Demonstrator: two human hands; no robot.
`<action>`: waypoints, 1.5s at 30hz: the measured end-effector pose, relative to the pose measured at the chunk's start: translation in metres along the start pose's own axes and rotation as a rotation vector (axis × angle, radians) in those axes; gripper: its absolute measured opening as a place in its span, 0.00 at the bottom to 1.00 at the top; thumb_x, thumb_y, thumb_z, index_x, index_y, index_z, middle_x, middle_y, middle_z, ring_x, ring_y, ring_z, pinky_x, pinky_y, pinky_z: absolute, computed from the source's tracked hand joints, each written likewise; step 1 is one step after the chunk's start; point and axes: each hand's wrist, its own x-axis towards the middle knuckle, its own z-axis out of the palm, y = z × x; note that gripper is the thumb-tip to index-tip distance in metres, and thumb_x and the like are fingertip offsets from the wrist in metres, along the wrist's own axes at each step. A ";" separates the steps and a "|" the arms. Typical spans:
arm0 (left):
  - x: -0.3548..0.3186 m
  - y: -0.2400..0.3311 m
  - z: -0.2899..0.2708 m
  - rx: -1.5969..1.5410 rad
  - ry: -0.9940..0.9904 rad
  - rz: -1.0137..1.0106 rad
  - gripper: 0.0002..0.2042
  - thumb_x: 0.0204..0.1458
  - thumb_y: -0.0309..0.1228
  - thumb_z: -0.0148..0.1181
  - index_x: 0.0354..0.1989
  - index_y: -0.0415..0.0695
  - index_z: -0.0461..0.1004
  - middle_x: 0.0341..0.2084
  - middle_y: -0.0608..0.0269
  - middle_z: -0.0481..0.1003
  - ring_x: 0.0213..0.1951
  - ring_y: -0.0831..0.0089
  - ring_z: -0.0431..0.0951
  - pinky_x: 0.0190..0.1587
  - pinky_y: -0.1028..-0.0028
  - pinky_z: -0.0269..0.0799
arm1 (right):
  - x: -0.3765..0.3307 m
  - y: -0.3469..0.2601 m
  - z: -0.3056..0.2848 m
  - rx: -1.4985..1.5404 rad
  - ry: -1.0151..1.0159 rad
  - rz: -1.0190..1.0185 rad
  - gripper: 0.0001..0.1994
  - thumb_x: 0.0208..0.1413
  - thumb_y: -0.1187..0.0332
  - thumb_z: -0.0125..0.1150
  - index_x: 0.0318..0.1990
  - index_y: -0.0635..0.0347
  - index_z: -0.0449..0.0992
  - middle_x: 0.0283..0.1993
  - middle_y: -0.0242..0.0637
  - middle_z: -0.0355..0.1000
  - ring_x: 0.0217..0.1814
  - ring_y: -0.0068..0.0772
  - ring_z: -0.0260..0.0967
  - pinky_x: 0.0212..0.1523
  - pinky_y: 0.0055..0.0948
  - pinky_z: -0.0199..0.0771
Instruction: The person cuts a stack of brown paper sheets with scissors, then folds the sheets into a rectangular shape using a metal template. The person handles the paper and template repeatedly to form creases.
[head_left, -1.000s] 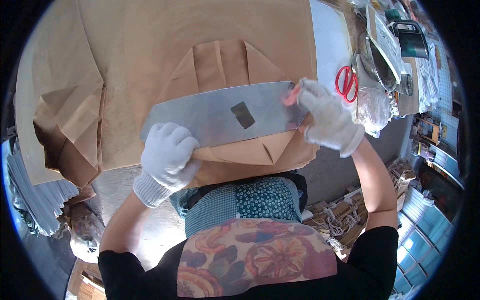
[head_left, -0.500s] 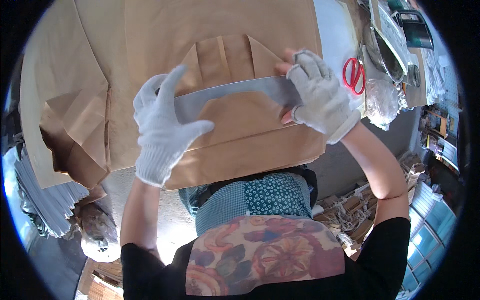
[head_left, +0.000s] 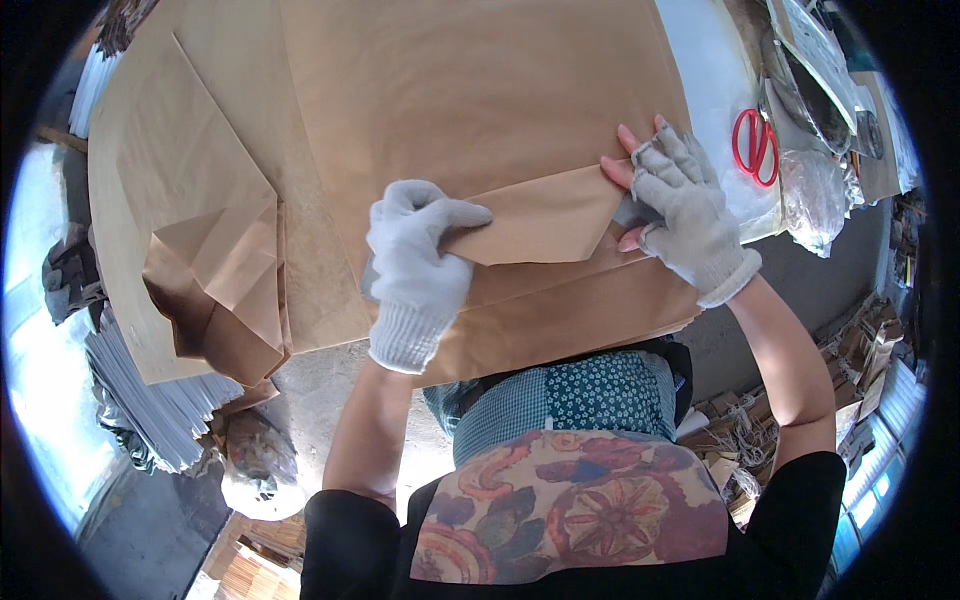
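Folded brown paper [head_left: 545,215] lies before the person, on a broad pile of smooth, matt brown sheets [head_left: 480,100] whose near edges show as thin, slightly uneven layers. The folded part forms a flat flap with a long, straight upper edge and an obliquely cut right end; beneath it, a grey metal plate [head_left: 628,212] shows as a dull sliver at the right, with a smaller grey edge just beside the left hand [head_left: 420,235]. That hand wears a white, coarsely knitted glove with a ribbed cuff; its fingers are curled and its thumb lies along the left end of the flap, though whether they clamp the paper cannot be told, the fingertips being hidden. The right hand [head_left: 685,195], in a greyer knitted glove with bare fingertips, is spread at the opposite end, thumb and fingers apart, the index fingertip on the flap's upper right corner. To the left stands a creased paper bag [head_left: 215,290], its angular mouth gaping and its panels sharply folded. To the right, a smooth white sheet [head_left: 705,60] borders the pile; near it lie scissors [head_left: 755,148] with glossy red loop handles, just beside a crumpled, clear plastic bag [head_left: 812,200]. Below the near edge, a teal cloth [head_left: 610,400] printed with small white flowers adjoins a finely checked panel.
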 end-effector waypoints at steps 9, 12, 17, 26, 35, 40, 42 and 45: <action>-0.003 0.016 -0.015 -0.004 -0.293 0.169 0.13 0.42 0.30 0.71 0.39 0.51 0.86 0.45 0.59 0.76 0.51 0.57 0.74 0.57 0.59 0.70 | 0.025 -0.025 0.012 0.091 0.132 -0.246 0.22 0.56 0.62 0.67 0.59 0.49 0.82 0.66 0.35 0.76 0.76 0.46 0.65 0.80 0.54 0.51; -0.010 0.004 -0.004 0.152 -0.062 0.216 0.17 0.43 0.33 0.72 0.45 0.49 0.84 0.47 0.58 0.76 0.52 0.55 0.74 0.58 0.57 0.69 | 0.042 -0.056 0.024 0.154 0.159 -0.271 0.21 0.59 0.60 0.65 0.59 0.48 0.82 0.66 0.36 0.76 0.75 0.46 0.66 0.79 0.52 0.54; -0.012 -0.001 0.025 0.440 0.214 0.246 0.21 0.49 0.34 0.67 0.53 0.46 0.79 0.52 0.57 0.74 0.54 0.51 0.74 0.57 0.53 0.68 | 0.048 -0.068 0.032 0.107 0.262 -0.170 0.20 0.61 0.59 0.63 0.60 0.49 0.82 0.67 0.40 0.75 0.74 0.49 0.66 0.78 0.51 0.57; -0.012 -0.015 0.006 0.302 0.184 0.314 0.20 0.53 0.30 0.66 0.56 0.45 0.78 0.51 0.56 0.76 0.55 0.53 0.75 0.59 0.57 0.69 | 0.046 -0.057 0.027 0.060 0.256 -0.234 0.21 0.60 0.62 0.61 0.60 0.53 0.81 0.66 0.40 0.76 0.72 0.47 0.68 0.77 0.49 0.60; -0.107 -0.025 -0.055 -1.051 0.415 -0.630 0.22 0.72 0.38 0.49 0.65 0.35 0.69 0.58 0.52 0.74 0.62 0.63 0.73 0.65 0.65 0.70 | -0.012 0.021 -0.025 0.198 -0.036 0.131 0.29 0.50 0.66 0.73 0.62 0.60 0.77 0.61 0.48 0.75 0.69 0.54 0.68 0.72 0.48 0.64; -0.090 -0.032 -0.052 -1.462 0.230 -0.882 0.21 0.70 0.45 0.52 0.59 0.39 0.74 0.46 0.57 0.80 0.48 0.68 0.80 0.45 0.73 0.78 | -0.013 0.001 -0.021 0.070 0.012 0.061 0.43 0.43 0.60 0.80 0.70 0.60 0.69 0.65 0.51 0.70 0.71 0.60 0.63 0.72 0.48 0.63; -0.062 -0.032 -0.045 -1.059 0.224 -0.933 0.24 0.67 0.53 0.55 0.42 0.41 0.80 0.32 0.62 0.81 0.34 0.70 0.80 0.40 0.69 0.77 | -0.002 0.058 0.010 0.301 0.036 0.172 0.47 0.43 0.54 0.83 0.70 0.64 0.68 0.66 0.52 0.70 0.70 0.49 0.66 0.69 0.41 0.67; -0.042 -0.034 -0.071 -0.282 0.315 -0.767 0.20 0.65 0.49 0.61 0.40 0.41 0.82 0.27 0.54 0.79 0.30 0.69 0.79 0.39 0.65 0.77 | 0.021 0.067 -0.021 0.747 0.126 0.428 0.20 0.64 0.60 0.68 0.54 0.69 0.78 0.42 0.31 0.75 0.44 0.23 0.69 0.45 0.25 0.71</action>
